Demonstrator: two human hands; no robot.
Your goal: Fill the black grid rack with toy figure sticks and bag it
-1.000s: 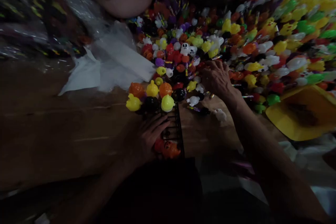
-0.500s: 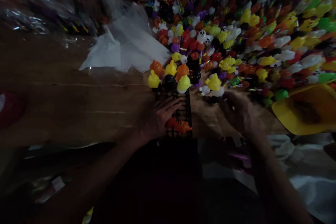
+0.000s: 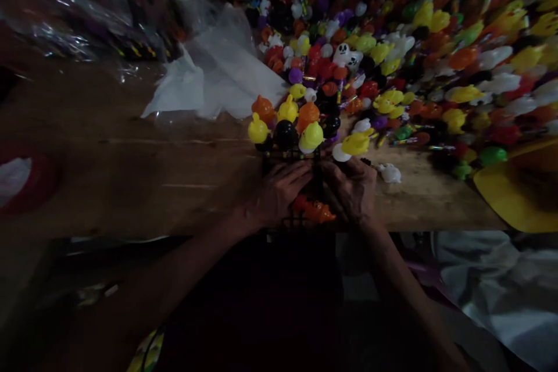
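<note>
A black grid rack (image 3: 296, 221) lies at the table's front edge. Several small figure heads stand in its far end, among them a yellow-green one (image 3: 312, 136) and a black one (image 3: 286, 135). My left hand (image 3: 279, 192) rests across the rack with its fingers stretched out to the right. Beside its right edge, my right hand (image 3: 355, 189) has its fingers curled in; what they hold is hidden. An orange figure (image 3: 317, 210) lies on the near part of the rack, between my hands. Just beyond my right hand are a yellow figure (image 3: 355, 142) and a white one (image 3: 341, 153).
A large heap of colourful figures (image 3: 392, 70) covers the back right of the wooden table (image 3: 131, 174). Clear plastic bags (image 3: 231, 64) lie at the back left. A yellow container (image 3: 501, 197) stands at the right, a white figure (image 3: 390, 173) nearer. A red container (image 3: 47, 183) is far left.
My right hand has moved left from the loose figures to the rack's side. A white figure now lies to its right. My left hand has stayed on the rack.
</note>
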